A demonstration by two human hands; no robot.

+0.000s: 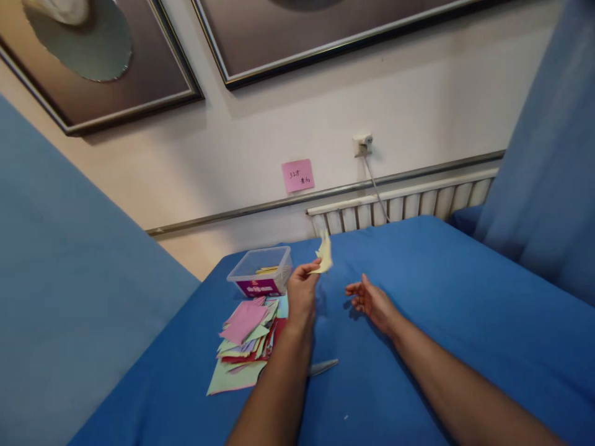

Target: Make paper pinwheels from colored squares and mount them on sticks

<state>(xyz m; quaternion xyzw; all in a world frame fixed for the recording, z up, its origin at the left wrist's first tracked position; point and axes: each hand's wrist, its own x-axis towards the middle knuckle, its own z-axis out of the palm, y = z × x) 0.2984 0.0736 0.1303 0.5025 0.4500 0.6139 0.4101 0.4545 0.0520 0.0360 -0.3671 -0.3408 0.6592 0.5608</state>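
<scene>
My left hand (302, 286) is closed on a piece of pale yellow paper (325, 254), held up above the blue cloth. The paper's outline looks uneven, and its upper end is blurred. To the right, my right hand (370, 302) holds nothing; its fingers are apart and slightly curled, just over the cloth. Beside my left forearm lies a stack of coloured paper (245, 322) in pink, green, red and purple. A scissors blade (324, 367) sticks out from under that forearm, which hides the rest.
A clear plastic box (260, 272) with a purple label and yellowish pieces inside stands behind the stack. Blue cloth (418, 272) covers the table. A pink note (298, 176), a socket with a plug (362, 145) and a radiator (404, 203) are at the wall. Blue curtains (548, 186) hang at the sides.
</scene>
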